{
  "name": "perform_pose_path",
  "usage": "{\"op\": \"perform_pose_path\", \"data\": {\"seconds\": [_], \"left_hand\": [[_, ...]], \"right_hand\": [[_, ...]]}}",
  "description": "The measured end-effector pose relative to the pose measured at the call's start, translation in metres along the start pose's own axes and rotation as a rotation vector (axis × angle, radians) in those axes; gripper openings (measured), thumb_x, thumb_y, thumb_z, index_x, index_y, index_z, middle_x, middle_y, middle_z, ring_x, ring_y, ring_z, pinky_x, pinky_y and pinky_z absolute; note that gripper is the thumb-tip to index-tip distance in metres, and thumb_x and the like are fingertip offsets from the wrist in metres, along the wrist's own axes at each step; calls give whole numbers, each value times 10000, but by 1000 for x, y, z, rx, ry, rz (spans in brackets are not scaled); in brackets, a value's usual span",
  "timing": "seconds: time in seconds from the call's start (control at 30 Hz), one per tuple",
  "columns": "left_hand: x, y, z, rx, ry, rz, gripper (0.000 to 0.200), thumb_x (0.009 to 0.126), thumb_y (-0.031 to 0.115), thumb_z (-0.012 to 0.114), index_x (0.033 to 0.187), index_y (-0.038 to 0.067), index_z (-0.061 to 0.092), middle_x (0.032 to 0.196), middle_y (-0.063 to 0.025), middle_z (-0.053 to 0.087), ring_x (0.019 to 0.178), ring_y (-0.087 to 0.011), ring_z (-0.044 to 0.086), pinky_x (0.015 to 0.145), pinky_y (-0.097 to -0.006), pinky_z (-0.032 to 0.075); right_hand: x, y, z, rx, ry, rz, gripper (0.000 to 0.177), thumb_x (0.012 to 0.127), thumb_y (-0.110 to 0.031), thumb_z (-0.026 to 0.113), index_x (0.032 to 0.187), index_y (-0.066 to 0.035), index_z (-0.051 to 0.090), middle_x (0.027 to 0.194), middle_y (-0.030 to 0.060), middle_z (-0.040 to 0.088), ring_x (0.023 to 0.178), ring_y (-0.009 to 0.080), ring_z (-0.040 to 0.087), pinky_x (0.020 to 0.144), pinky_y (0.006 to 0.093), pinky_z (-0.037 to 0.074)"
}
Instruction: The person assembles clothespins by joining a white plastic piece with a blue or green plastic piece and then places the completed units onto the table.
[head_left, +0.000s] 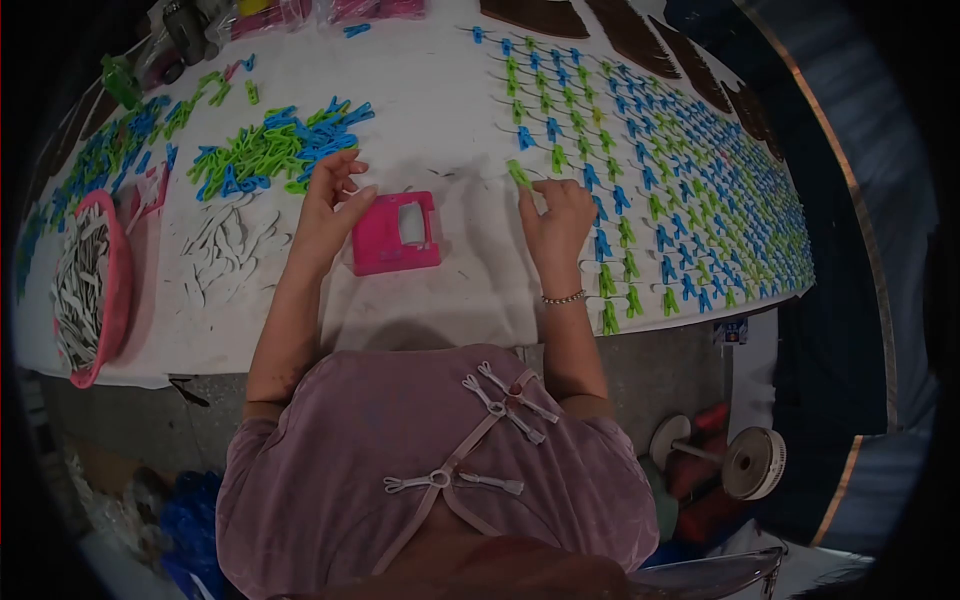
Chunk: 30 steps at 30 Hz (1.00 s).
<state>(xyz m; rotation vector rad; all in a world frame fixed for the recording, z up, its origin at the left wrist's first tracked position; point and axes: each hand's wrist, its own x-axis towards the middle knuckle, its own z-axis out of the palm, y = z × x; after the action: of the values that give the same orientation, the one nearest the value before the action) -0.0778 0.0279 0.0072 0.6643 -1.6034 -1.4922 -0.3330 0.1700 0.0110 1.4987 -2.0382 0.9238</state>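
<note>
My right hand (562, 222) pinches a green plastic clothespin (518, 173) between thumb and fingertips, just left of the rows of clothespins. Nothing shows in my left hand (330, 213); its fingers are bent and the thumb stands apart. It hovers at the left side of a bright pink plastic block (375, 240) with a pale greyish insert. Beyond that hand lies a loose heap of green and blue clothespins (265, 150). Nearer to me are scattered thin whitish pieces (232, 245), too small to name for certain.
Long rows of blue and green clothespins (690, 200) cover the table's right side. A pink basket (122, 290) of whitish pieces stands at the left edge. More clothespins (105, 150) lie behind it. Brown pieces with jagged edges (630, 35) lie at the back right.
</note>
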Motion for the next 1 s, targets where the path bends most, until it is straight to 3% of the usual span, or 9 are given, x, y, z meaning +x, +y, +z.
{"op": "perform_pose_path", "data": {"seconds": [0.13, 0.23, 0.6, 0.7, 0.77, 1.0], "left_hand": [[0, -1, 1, -47, 33, -20, 484, 818, 117, 674, 1248, 74, 456, 1111, -21, 523, 867, -84, 430, 830, -242, 369], [0, -1, 1, -54, 40, -38, 458, 827, 110, 664, 1237, 67, 466, 1112, -24, 523, 858, -78, 430, 823, -238, 374], [1, -9, 0, -74, 38, -69, 431, 843, 95, 644, 1234, 57, 467, 1110, -28, 517, 838, -65, 420, 800, -219, 382], [2, -12, -2, -66, 19, -82, 397, 869, 79, 603, 1244, 66, 474, 1132, -17, 515, 933, -79, 437, 913, -246, 365], [3, -12, -1, -73, 43, -64, 413, 850, 81, 633, 1230, 58, 474, 1110, -20, 513, 832, -62, 416, 801, -212, 379], [7, -2, -15, -10, 118, 7, 389, 855, 96, 638, 1215, 67, 496, 1096, -16, 520, 851, -58, 432, 802, -218, 386]], "right_hand": [[-9, 40, 4, -205, -28, 268, 135, 730, -211, 723, 780, -93, 680, 805, 69, 580, 811, 271, 531, 714, 407, 355], [-10, 49, 9, -282, -17, 334, 144, 738, -230, 714, 758, -91, 681, 777, 66, 582, 802, 276, 539, 712, 410, 356], [-13, 55, 9, -307, -44, 393, 157, 753, -239, 681, 757, -83, 676, 774, 75, 590, 791, 277, 541, 718, 419, 359], [-12, 54, 7, -301, -46, 396, 161, 756, -241, 676, 751, -80, 671, 777, 79, 589, 789, 280, 538, 724, 422, 357], [-12, 53, 5, -298, -45, 398, 164, 756, -242, 676, 749, -79, 668, 779, 81, 588, 789, 281, 535, 727, 424, 355], [-15, 53, 3, -322, -11, 389, 211, 741, -279, 715, 808, -87, 657, 806, 79, 568, 809, 279, 527, 729, 417, 353]]}}
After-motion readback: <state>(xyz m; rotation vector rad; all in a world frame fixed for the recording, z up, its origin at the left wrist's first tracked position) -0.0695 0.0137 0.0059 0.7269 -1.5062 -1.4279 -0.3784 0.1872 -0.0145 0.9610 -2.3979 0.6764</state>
